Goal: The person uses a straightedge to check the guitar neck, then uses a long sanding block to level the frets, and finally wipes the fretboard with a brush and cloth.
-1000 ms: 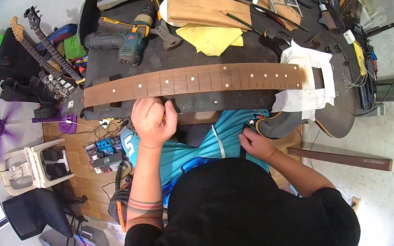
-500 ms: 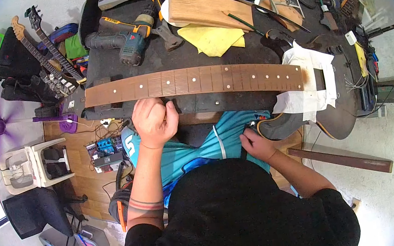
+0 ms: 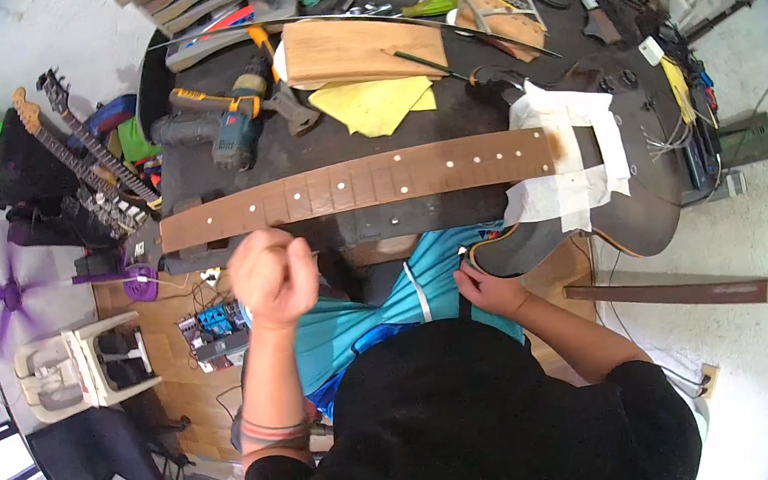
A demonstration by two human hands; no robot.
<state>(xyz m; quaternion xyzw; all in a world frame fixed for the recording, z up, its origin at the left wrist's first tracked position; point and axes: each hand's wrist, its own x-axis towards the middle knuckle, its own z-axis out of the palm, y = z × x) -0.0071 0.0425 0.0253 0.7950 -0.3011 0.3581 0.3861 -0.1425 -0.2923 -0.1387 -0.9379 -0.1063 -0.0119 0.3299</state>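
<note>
An electric guitar lies across the workbench, its rosewood fretboard (image 3: 366, 182) with pale dot inlays stretching left. Its dark body (image 3: 650, 173) is at the right, with white masking tape (image 3: 535, 197) around the neck end and pickup opening. My left hand (image 3: 274, 280) is raised in a fist just on the near side of the fretboard, apparently clear of it. Its palm is hidden, so what it may hold does not show. Low beside the body's near horn, my right hand (image 3: 494, 291) rests over my lap with curled fingers, their tips hidden.
Behind the fretboard lie a cordless drill (image 3: 236, 128), a hammer (image 3: 289, 111), a yellow cloth (image 3: 375, 106), a wooden block (image 3: 362, 47) and a pencil (image 3: 423, 63). Two guitar necks (image 3: 75, 136) lean at the far left. A purple fan (image 3: 11, 292) stands near a white plastic chair (image 3: 78, 366).
My left fist has drawn back from the fretboard's near edge toward me and risen slightly. My right hand stays by the body's horn. The whole view has shifted a little.
</note>
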